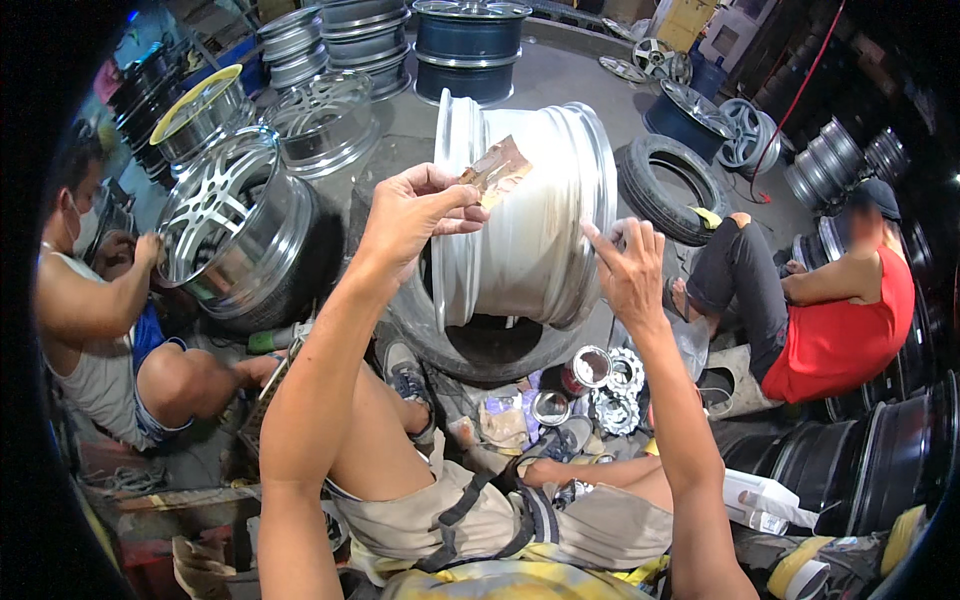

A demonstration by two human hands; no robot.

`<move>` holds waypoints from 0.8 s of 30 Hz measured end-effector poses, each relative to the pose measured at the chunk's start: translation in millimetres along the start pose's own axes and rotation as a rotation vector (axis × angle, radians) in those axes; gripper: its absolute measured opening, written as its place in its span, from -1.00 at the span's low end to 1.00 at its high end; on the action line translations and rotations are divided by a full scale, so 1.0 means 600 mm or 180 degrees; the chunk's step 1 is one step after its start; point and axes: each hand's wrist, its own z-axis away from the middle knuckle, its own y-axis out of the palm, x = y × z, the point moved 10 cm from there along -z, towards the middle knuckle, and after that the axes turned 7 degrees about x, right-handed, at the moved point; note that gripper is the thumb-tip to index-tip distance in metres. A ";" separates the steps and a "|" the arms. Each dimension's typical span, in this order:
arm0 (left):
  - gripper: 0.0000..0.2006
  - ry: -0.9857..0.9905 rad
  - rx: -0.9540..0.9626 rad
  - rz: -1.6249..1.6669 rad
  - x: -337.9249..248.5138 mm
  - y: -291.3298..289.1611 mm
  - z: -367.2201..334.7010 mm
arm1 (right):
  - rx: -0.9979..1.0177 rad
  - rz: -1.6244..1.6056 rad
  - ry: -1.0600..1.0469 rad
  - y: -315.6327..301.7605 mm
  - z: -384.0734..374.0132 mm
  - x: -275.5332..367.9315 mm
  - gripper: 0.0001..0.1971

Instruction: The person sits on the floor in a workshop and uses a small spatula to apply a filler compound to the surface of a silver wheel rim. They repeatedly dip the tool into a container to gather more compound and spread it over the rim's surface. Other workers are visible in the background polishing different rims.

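A silver wheel rim (530, 230) lies on its side in front of me, resting on a black tyre (430, 335). Its barrel looks pale and dusty, with brownish streaks. My left hand (425, 210) pinches a folded, worn piece of brown sandpaper (498, 170) between thumb and fingers, over the rim's left part. My right hand (632, 265) is at the rim's right flange, index finger stretched toward the edge and the other fingers loosely bent. It holds nothing; whether the fingertip touches the metal, I cannot tell.
An open can (588, 368) and foil-like dishes (618, 405) stand near my feet. One person (100, 300) sits at left by a spoked wheel (225, 215); another in red (840, 320) sits at right. A loose tyre (672, 190) and stacked rims (468, 50) lie beyond.
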 end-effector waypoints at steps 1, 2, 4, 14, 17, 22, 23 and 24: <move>-0.88 0.0033 -0.0038 -0.0003 -0.005 -0.002 0.003 | -0.0003 -0.0008 0.0029 0.002 0.006 0.005 -0.55; -0.87 0.0066 -0.0077 -0.0007 -0.007 -0.004 0.006 | -0.0008 -0.0016 0.0057 0.004 0.010 0.010 -0.55; -0.87 0.0023 -0.0024 0.0017 -0.002 0.000 0.006 | -0.0033 0.0023 0.0076 0.003 0.011 0.012 -0.55; -0.87 0.0035 0.0003 -0.0008 -0.004 -0.001 0.007 | -0.0108 -0.0057 0.0216 -0.004 -0.005 -0.005 -0.51; -0.87 -0.0015 -0.0045 -0.0034 -0.004 0.000 0.006 | -0.0114 -0.0134 0.0197 0.001 0.012 0.000 -0.49; -0.87 0.0000 0.0043 -0.0021 -0.002 0.004 0.005 | -0.0119 -0.0201 0.0404 -0.006 -0.020 -0.026 -0.49; -0.88 -0.0003 0.0026 -0.0025 -0.002 0.006 0.005 | -0.0098 -0.0212 0.0353 -0.009 -0.037 -0.030 -0.52; -0.88 -0.0006 0.0013 -0.0022 0.000 0.006 0.004 | -0.0076 -0.0223 0.0302 -0.014 -0.058 -0.034 -0.54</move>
